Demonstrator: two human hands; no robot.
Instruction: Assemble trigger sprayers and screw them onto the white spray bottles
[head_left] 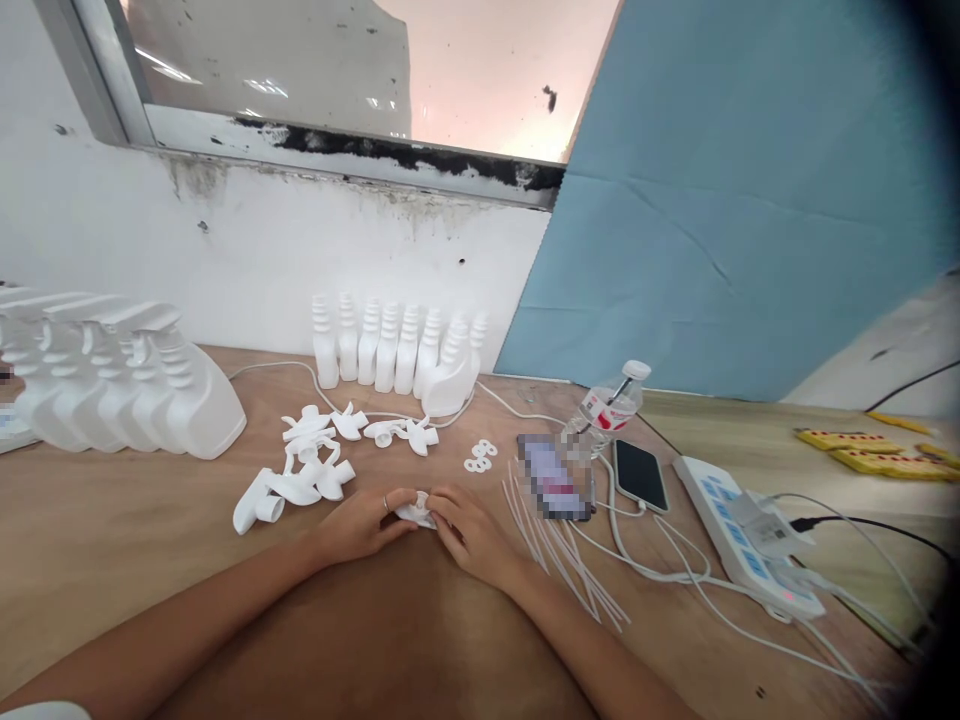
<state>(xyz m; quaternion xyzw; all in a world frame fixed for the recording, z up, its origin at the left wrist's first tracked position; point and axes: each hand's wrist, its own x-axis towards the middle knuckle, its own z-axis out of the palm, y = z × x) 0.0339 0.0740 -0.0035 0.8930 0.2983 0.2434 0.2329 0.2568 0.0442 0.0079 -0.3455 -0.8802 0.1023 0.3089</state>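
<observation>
Near the table's front, my left hand (pixel 358 524) and my right hand (pixel 474 532) meet around a small white plastic sprayer part (pixel 417 510). Both hands pinch it between fingers and thumb, which partly hide its shape. A ring is on a finger of the left hand. Beyond the left hand lies a loose group of white trigger-sprayer pieces (pixel 294 487). Several small white ring washers (pixel 472 465) rest ahead of the right hand. To its right, thin white tubes (pixel 551 545) are strewn over the wooden table (pixel 187 540).
White bottles (pixel 406 355) stand in a row against the wall. Bottles with sprayer heads (pixel 206 405) line the left side. At right are a drink bottle (pixel 611 410), two phones, one a dark-screened phone (pixel 640 474), a power strip (pixel 720 515) and trailing cables.
</observation>
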